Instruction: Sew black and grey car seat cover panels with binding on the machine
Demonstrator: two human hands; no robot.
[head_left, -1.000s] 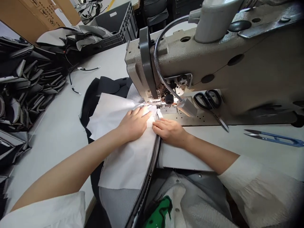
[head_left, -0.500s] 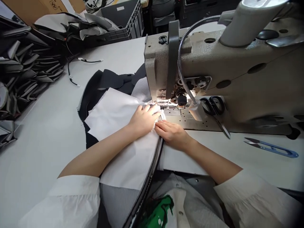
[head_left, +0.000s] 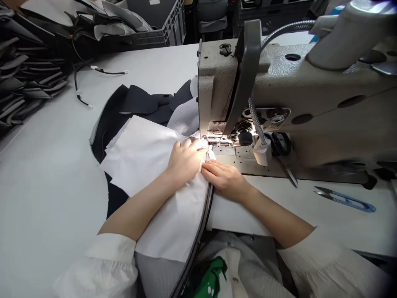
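Observation:
My left hand lies on a white fabric piece, fingers pressed down close to the needle area of the beige sewing machine. My right hand rests flat beside it, fingertips holding the fabric's edge and the black piping along it. Dark and grey fabric layers spread out behind the white piece. A small lamp on a flexible neck lights the needle plate.
Black scissors lie on the machine bed, and blue thread snips lie on the table to the right. Stacked dark cut parts fill the far left. A grey crate stands at the back, with a loose cable nearby.
The view has shifted left and down, so the machine sits further right. Both hands stay on the fabric at the needle, the left hand a little closer to the presser foot.

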